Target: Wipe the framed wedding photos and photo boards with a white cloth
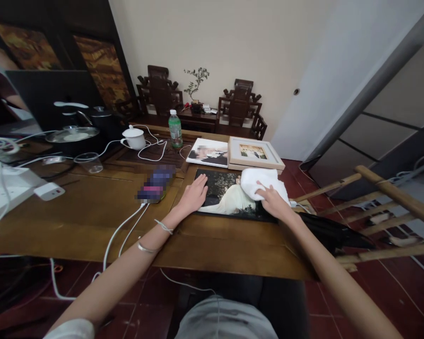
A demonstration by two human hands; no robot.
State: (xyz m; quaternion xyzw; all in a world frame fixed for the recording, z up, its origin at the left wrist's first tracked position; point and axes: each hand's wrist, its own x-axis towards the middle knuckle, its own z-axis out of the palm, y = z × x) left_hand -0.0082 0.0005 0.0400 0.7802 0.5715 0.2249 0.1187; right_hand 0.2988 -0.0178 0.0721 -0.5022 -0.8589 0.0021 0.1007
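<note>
The dark, rectangular photo panel (231, 202) lies at twelve o'clock; your left hand (194, 195) rests flat on it, your right hand (273, 201), grip unclear, presses a fluffy white cloth (251, 182). Wiping seems unfinished.

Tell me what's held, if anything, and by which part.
Right hand: on the near side of the white cloth; gripped or pressed, I cannot tell. Left hand: holds nothing, rests on the left edge of the dark picture.
</note>
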